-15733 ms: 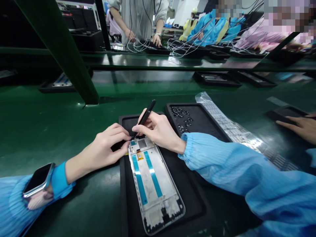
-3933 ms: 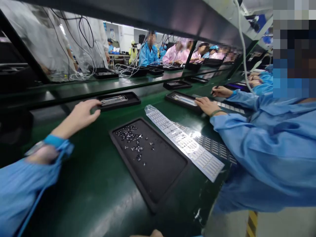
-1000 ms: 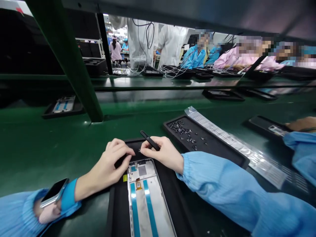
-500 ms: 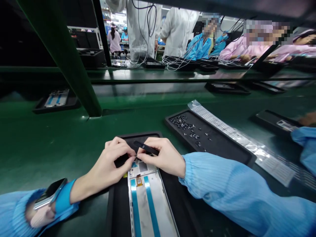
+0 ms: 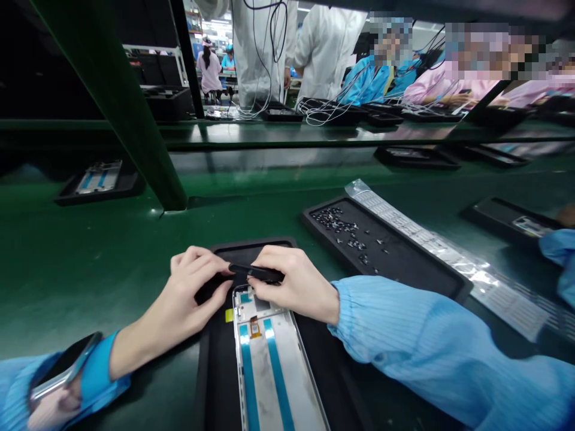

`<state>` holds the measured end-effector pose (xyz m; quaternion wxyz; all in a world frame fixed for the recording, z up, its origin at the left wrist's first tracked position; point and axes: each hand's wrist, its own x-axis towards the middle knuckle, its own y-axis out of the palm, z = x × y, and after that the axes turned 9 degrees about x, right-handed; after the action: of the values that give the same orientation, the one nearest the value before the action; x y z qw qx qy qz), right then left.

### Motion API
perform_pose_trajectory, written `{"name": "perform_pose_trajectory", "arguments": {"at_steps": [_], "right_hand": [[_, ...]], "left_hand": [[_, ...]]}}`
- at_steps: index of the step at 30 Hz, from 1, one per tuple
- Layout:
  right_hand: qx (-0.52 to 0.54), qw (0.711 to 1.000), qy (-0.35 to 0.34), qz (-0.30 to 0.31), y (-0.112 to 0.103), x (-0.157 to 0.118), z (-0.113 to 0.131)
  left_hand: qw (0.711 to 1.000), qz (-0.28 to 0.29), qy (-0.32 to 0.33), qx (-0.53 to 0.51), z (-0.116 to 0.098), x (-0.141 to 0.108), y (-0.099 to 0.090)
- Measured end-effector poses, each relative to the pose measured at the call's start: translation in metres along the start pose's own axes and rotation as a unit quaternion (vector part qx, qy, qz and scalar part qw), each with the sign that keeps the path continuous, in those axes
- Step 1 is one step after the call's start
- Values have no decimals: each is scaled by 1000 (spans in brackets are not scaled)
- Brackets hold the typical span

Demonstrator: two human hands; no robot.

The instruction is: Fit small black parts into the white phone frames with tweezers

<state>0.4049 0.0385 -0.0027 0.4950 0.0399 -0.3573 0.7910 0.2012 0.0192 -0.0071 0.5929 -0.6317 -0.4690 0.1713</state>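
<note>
**Two hands meet at the top edge of a phone frame**

At the far left, a smartwatch sits on the wrist above a blue sleeve cuff. The left hand rests on the green table and on the near tray's rim, its fingers curled toward the top end of the phone frame, touching the tip of a black stylus-like tool; they close on nothing that can be made out. The phone frame lies face-open in a black tray, with two blue strips running along its length and a small orange part near the top. The right hand is closed around the black tool, which lies nearly level just above the frame's top edge, between the two hands.

To the right, a second black tray holds a scatter of small dark parts in its far corner. Just beside it lies a long clear plastic strip of tiny components. At the far right edge, another person's blue sleeve shows near a further tray.
</note>
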Motion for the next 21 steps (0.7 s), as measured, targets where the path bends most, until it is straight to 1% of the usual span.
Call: {"name": "perform_pose_trajectory", "arguments": {"at_steps": [2, 5, 7, 11, 21], "right_hand": [[14, 1000, 14, 24, -1, 3, 1], [25, 998, 32, 47, -3, 5, 1], [23, 998, 39, 50, -3, 4, 2], [21, 997, 42, 55, -3, 4, 2], [21, 998, 28, 56, 0, 1, -4]], "left_hand": [[1000, -6, -4, 12, 2, -5, -3], [1000, 11, 26, 4, -1, -6, -4], [999, 27, 40, -9, -4, -4, -3], [998, 40, 35, -18, -6, -1, -2], [998, 24, 50, -24, -4, -3, 0]]}}
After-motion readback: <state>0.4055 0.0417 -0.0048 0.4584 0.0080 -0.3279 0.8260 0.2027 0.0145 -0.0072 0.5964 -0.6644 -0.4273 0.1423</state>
